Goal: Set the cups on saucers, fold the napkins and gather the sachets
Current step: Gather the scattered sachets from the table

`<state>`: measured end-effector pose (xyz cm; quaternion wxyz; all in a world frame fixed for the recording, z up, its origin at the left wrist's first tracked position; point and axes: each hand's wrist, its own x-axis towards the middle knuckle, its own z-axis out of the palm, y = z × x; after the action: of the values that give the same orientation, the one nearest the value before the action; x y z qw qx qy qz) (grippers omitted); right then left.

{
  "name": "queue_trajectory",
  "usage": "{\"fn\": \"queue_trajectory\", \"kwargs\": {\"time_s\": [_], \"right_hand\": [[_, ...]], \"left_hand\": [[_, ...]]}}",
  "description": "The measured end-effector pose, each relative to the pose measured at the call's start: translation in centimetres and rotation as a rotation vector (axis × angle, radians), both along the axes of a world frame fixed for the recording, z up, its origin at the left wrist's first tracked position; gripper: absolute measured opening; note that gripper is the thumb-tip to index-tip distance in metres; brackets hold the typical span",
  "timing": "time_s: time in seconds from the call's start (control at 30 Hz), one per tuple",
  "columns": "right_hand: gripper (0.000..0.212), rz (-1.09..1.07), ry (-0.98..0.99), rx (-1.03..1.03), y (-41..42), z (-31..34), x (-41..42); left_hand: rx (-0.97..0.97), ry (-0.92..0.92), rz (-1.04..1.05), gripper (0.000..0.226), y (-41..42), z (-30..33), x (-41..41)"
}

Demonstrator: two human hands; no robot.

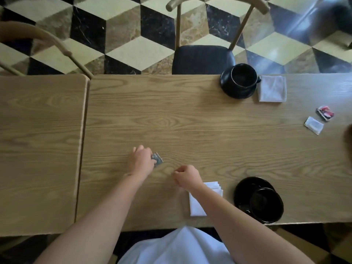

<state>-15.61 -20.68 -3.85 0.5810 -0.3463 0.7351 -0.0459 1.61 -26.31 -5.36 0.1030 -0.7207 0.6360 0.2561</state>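
Your white garment [177, 246] fills the bottom edge of the view, and both forearms reach out from it over the table [190, 119]. Take the near black cup [265, 203] as the landmark. It sits on its black saucer [247, 189], pushed toward the saucer's near right rim rather than centred. Just to its left lies a folded white napkin [196, 204], partly under your right forearm. Further left of the cup, your right hand [187, 176] has its fingers curled in toward the palm; whether they pinch anything you cannot tell from here. Further left again, your left hand [141, 159] grips a small dark sachet [157, 159], fingers curled round its left end while the rest lies flat on the wood.

Far beyond the near cup, at the opposite edge, a second black cup [242, 77] stands on its own saucer [228, 88] with another folded napkin [272, 88] touching its right side. To the far right of the near cup sit two loose sachets, one red-and-white [325, 112] and one pale [314, 125], close together but apart.

So the cups and napkins look settled, and gathering the sachets is the step in hand. The next move likely calls for lifting the dark sachet clear and carrying it across to the pair on the right, or bringing those two back to it. Thin packets lying flat need a fingertip under one edge.
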Motion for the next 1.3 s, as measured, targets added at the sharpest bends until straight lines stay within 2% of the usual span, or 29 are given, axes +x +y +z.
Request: {"fn": "queue_trajectory", "kwargs": {"time_s": [0.07, 0.17, 0.23, 0.33, 0.4, 0.5, 0.63, 0.77, 0.83, 1.0, 1.1, 1.17, 1.3], "right_hand": [[0.015, -0.075, -0.044, 0.011, 0.5, 0.5, -0.3], [0.026, -0.272, -0.203, -0.013, 0.9, 2.5, -1.9], [0.024, -0.362, -0.25, -0.097, 1.2, 4.7, -4.1], [0.011, -0.374, -0.209, -0.213, 2.1, 7.9, -8.5], [0.01, -0.37, -0.176, -0.266, 3.6, 9.3, -11.1], [0.01, -0.416, -0.142, -0.276, 6.2, 10.1, -13.7], [0.01, -0.584, -0.066, -0.283, 8.8, 10.5, -17.2], [0.023, -0.793, -0.051, -0.291, 10.5, 10.8, -22.5], [0.027, -0.846, -0.031, -0.294, 11.3, 10.4, -26.4], [0.021, -0.908, 0.138, -0.183, 14.4, 6.8, -39.3], [0.012, -0.887, 0.223, -0.118, 15.7, 3.5, -47.1], [0.007, -0.764, 0.358, -0.092, 15.7, 1.5, -52.2], [0.018, -0.562, 0.607, -0.058, 16.7, -0.6, -59.6]], "left_hand": [[0.045, 0.154, 0.1, 0.018, 0.4, 0.6, -0.8], [0.124, 0.599, 0.267, 0.016, 1.8, 2.0, -3.8], [0.154, 0.818, 0.333, 0.009, 2.8, 3.3, -6.7], [0.223, 1.032, 0.424, 0.011, 3.7, 5.3, -10.7], [0.296, 1.103, 0.407, 0.009, 4.6, 6.5, -13.1], [0.374, 1.128, 0.359, 0.005, 6.3, 7.6, -15.8], [0.468, 1.152, 0.311, 0.016, 7.1, 8.6, -21.2], [0.492, 1.154, 0.236, 0.013, 7.2, 9.4, -27.3], [0.474, 1.155, 0.244, 0.008, 7.4, 9.4, -30.3], [0.535, 1.095, 0.237, 0.014, 9.3, 8.7, -38.5], [0.586, 1.071, 0.259, 0.015, 10.9, 7.5, -44.5], [0.583, 1.02, 0.29, 0.013, 11.7, 6.2, -48.7], [0.577, 0.905, 0.401, 0.01, 13.7, 4.5, -54.6]]}}
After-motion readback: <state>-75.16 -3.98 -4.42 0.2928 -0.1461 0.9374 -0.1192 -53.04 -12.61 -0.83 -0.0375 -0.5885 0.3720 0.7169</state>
